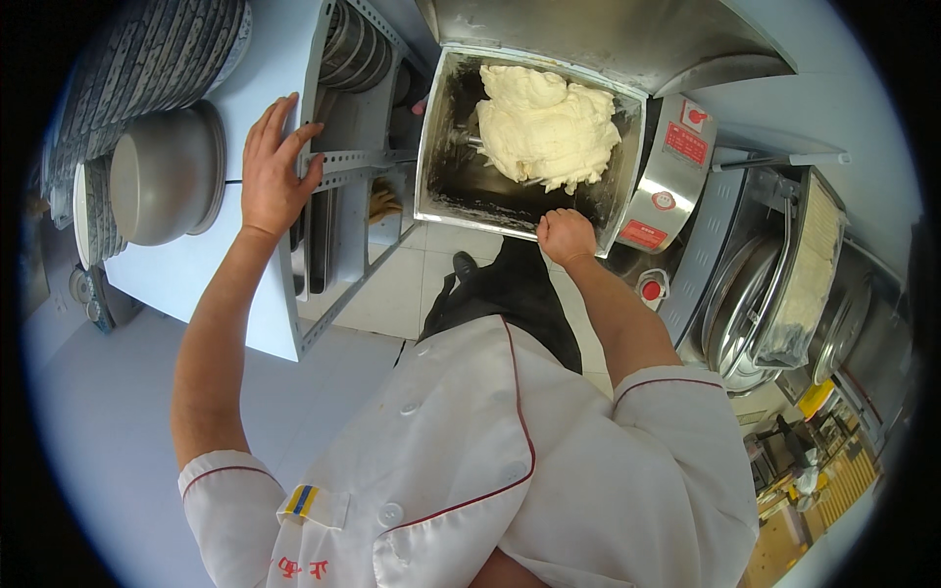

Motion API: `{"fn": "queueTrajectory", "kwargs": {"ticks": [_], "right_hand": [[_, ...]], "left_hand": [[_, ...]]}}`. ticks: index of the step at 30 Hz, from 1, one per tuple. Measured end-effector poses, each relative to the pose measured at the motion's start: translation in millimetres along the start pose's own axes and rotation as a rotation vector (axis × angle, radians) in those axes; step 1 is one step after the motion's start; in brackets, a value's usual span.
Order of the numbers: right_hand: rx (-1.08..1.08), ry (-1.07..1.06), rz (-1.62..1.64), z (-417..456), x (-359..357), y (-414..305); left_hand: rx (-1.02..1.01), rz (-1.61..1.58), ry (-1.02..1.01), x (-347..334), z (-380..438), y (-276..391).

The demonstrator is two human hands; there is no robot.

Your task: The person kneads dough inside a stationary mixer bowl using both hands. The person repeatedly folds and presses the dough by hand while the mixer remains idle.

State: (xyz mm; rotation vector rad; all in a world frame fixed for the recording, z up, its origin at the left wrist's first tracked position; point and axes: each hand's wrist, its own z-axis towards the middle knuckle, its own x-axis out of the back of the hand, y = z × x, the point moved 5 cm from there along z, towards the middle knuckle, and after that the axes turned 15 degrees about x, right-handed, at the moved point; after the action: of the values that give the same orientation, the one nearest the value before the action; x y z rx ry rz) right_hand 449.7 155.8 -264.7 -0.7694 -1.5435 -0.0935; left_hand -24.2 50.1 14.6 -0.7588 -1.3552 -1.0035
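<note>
A big pale lump of dough (548, 128) sits in the metal tub of a dough mixer (478, 224), against a mixing shaft that partly shows at its left. My right hand (567, 237) is closed over the tub's near rim, fingertips hidden inside. On the left, my left hand (278, 169) lies with fingers spread on the edge of a white shelf unit (257, 275), holding nothing. The mixer's raised metal lid (588, 33) stands behind the tub.
A metal pot (158, 176) and tall stacks of patterned plates (147, 66) stand left on the shelf unit. Round metal tins (356, 51) fill a compartment below. Right of the mixer's labelled housing (669, 173) are a red button (651, 289) and metal trays (798, 272).
</note>
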Motion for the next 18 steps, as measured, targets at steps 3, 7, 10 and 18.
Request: {"fn": "queueTrajectory", "kwargs": {"ticks": [3,7,10,18], "right_hand": [[0.04,0.086,-0.008,-0.7,1.6,-1.1],[0.038,0.096,0.001,-0.4,1.1,-0.5],[0.045,0.108,0.01,-0.5,2.6,-1.4],[0.049,0.126,0.004,-1.7,3.3,-1.5]], "left_hand": [[0.002,0.012,0.004,-0.4,-0.2,0.6],[0.005,0.026,-0.002,-1.6,-0.1,-0.7],[0.024,0.06,-0.019,-2.4,-0.1,-1.3],[0.008,0.044,-0.011,-0.8,0.1,-0.5]]}}
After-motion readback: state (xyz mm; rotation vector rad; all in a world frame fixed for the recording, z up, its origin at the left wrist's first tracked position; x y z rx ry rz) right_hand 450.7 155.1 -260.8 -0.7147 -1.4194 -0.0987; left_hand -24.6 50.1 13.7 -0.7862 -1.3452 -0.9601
